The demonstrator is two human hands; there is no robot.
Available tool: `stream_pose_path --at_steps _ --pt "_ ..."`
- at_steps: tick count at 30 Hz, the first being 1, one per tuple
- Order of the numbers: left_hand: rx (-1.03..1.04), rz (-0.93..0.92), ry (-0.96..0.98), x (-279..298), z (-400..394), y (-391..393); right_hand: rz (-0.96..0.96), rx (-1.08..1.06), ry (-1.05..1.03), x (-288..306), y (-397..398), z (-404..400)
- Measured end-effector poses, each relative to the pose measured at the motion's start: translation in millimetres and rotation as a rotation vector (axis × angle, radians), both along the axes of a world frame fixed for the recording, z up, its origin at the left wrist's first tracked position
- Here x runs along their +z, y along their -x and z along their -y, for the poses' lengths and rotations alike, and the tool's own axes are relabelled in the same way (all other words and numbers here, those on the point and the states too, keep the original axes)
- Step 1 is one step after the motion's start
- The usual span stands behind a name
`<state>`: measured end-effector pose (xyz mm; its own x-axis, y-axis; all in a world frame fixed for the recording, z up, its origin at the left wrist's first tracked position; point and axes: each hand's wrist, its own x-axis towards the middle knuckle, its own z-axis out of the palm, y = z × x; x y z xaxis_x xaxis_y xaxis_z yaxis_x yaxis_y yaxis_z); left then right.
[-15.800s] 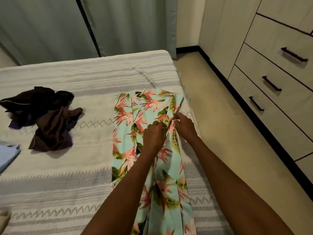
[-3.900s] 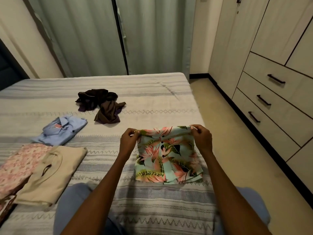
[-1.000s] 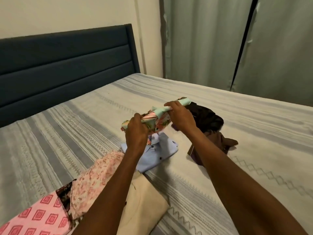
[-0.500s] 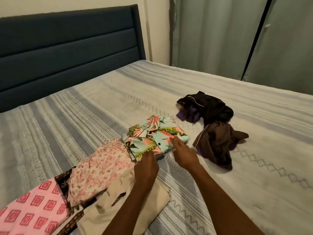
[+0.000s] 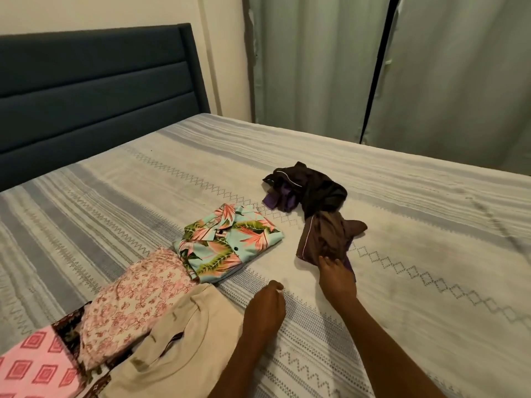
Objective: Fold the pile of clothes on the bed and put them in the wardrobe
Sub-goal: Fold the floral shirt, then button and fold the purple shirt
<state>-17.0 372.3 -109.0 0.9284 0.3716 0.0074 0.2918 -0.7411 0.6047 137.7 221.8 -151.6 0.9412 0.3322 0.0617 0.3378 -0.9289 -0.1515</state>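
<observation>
The right hand (image 5: 337,278) reaches forward, and its fingertips touch the near edge of the brown garment (image 5: 327,241). Whether they already pinch the cloth I cannot tell, because the fingers are seen from behind. The left hand (image 5: 265,308) rests low over the bed (image 5: 431,254) with its fingers loosely curled and holds nothing; it is probably waiting to help.

The folded clothes lie in a row along the near left side of the bed. The floral shirt (image 5: 228,244) is at the far end, then come the pink flowered garment (image 5: 135,300), the beige top (image 5: 178,337) and the pink square-pattern cloth (image 5: 34,366). I think they are kept together so that they can be carried to the wardrobe in one go. The wardrobe is not in view.

The brown garment is crumpled, and its far end touches the black and purple garment (image 5: 310,191), so the two may drag together when one is lifted. Behind the bed are a dark headboard (image 5: 94,87) and green curtains (image 5: 316,61).
</observation>
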Motion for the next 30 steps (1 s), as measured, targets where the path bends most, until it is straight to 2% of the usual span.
stream_pose_path --at_steps 7,10,17,19,21,23,25,27,30 --pt "-0.138 -0.145 0.223 -14.1 48.5 36.4 0.109 -0.051 -0.092 15.2 74.9 61.3" --pt "-0.132 -0.179 0.291 -11.0 69.4 55.7 0.128 -0.050 -0.116 12.6 124.9 95.3" --pt "-0.145 -0.026 0.350 -4.1 121.6 120.5 0.178 -0.054 -0.234 19.2 259.7 177.9" --pt "-0.171 0.032 0.359 -3.3 137.2 137.4 0.139 -0.081 -0.262 13.8 295.7 196.3" --pt "-0.230 0.046 0.442 -0.3 157.4 157.1 0.121 -0.110 -0.295 10.1 331.0 211.2" --pt "-0.235 -0.019 0.556 2.9 183.4 174.4 0.108 -0.119 -0.313 9.9 361.5 224.0" --pt "-0.155 -0.095 0.612 2.2 206.2 181.3 0.097 -0.132 -0.348 10.0 384.0 234.8" --pt "-0.099 -0.187 0.569 -0.2 223.6 181.3 0.051 -0.174 -0.407 12.2 397.4 246.2" --pt "-0.162 -0.301 0.556 0.4 236.8 186.9 -0.094 -0.288 -0.452 15.4 404.8 264.9"
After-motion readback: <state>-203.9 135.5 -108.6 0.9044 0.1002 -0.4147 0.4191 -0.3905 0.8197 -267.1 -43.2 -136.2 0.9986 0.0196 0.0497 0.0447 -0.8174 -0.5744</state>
